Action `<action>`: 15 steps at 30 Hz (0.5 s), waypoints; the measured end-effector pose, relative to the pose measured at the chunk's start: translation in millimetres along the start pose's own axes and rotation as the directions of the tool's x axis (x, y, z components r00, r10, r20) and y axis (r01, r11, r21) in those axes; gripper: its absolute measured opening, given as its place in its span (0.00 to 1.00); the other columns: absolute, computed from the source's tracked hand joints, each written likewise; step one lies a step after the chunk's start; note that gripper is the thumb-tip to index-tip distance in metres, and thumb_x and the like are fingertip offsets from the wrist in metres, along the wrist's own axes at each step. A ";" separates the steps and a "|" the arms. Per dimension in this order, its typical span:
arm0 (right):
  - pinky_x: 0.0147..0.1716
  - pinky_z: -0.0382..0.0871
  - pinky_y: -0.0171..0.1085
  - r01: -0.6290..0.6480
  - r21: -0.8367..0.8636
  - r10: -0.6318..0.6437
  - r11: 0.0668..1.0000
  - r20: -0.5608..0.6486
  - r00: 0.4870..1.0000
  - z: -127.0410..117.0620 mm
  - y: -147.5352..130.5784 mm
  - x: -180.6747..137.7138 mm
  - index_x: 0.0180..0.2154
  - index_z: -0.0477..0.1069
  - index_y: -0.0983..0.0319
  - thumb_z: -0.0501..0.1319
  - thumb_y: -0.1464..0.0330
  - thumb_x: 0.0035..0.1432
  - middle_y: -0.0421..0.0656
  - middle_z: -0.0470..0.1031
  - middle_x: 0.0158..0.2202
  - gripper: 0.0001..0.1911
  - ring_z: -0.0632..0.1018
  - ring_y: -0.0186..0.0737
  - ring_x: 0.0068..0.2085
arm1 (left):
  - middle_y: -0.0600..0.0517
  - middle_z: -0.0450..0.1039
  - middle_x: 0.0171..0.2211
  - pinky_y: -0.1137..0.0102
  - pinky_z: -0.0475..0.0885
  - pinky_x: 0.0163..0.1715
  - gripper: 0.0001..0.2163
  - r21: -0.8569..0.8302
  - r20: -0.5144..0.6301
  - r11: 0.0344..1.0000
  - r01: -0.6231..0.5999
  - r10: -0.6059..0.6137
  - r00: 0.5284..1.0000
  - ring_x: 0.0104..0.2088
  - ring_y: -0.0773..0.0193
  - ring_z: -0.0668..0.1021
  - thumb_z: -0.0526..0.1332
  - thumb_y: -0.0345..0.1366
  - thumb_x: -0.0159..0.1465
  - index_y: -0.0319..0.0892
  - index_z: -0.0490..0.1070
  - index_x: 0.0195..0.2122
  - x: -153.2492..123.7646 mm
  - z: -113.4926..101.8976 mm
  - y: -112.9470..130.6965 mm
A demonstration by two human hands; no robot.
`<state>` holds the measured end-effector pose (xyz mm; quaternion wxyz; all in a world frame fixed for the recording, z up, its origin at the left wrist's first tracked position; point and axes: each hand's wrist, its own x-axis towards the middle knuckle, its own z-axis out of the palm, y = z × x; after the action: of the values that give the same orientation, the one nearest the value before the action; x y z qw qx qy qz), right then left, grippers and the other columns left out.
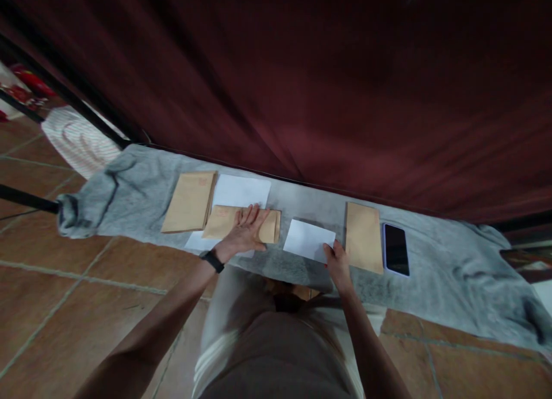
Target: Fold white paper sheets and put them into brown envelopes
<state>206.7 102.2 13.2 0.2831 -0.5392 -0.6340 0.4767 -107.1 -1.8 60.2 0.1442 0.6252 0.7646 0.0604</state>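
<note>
My left hand point(244, 231) lies flat with fingers spread on a brown envelope point(224, 222) that rests across a white sheet point(241, 191). A black band sits on that wrist. My right hand point(336, 259) pinches the near right corner of a small folded white paper point(307, 238), which lies on the grey cloth point(142, 186). A stack of brown envelopes point(190, 201) lies left of the white sheet. Another brown envelope point(363, 236) lies just right of my right hand.
A dark phone point(395, 249) lies face up beside the right envelope. A dark red curtain point(302, 77) hangs behind the grey cloth-covered surface. Brown floor tiles point(52, 284) spread to the left and below. A striped cloth point(77, 140) lies at the far left.
</note>
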 end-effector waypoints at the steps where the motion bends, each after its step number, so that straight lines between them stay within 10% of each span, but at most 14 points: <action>1: 0.26 0.71 0.37 0.020 -0.038 -0.021 0.999 -0.013 1.000 1.1 1.9 0.2 0.39 0.71 0.60 0.54 0.50 0.60 0.42 0.75 0.30 0.21 0.75 0.41 0.30 | 0.35 0.35 0.75 0.38 0.40 0.68 0.59 -0.002 0.031 1.000 -0.018 0.018 0.999 0.74 0.36 0.42 0.75 0.49 0.49 0.47 0.40 0.75 2.4 -0.5 -3.5; 11: 0.57 0.67 0.56 0.221 -0.570 -0.350 0.792 -0.127 0.928 10.1 -6.0 -3.6 0.68 0.54 0.68 0.49 0.64 0.69 0.62 0.69 0.60 0.30 0.72 0.57 0.59 | 0.37 0.47 0.73 0.53 0.49 0.72 0.35 -0.037 -0.179 0.937 -0.348 0.336 0.925 0.74 0.51 0.50 0.57 0.48 0.70 0.37 0.48 0.73 -24.6 56.4 88.3; 15: 0.64 0.58 0.60 0.401 -0.637 -0.487 0.658 0.046 0.872 28.3 -16.3 -7.0 0.70 0.52 0.63 0.46 0.65 0.72 0.57 0.54 0.71 0.28 0.58 0.55 0.70 | 0.32 0.50 0.72 0.53 0.51 0.71 0.34 0.014 -0.175 0.948 -0.318 0.316 0.932 0.73 0.48 0.52 0.57 0.49 0.71 0.30 0.52 0.70 -30.4 77.5 107.9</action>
<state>177.1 87.6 18.2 0.2345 -0.4601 -0.8483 0.1175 22.5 -15.5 20.4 0.0693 0.7315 0.6630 0.1433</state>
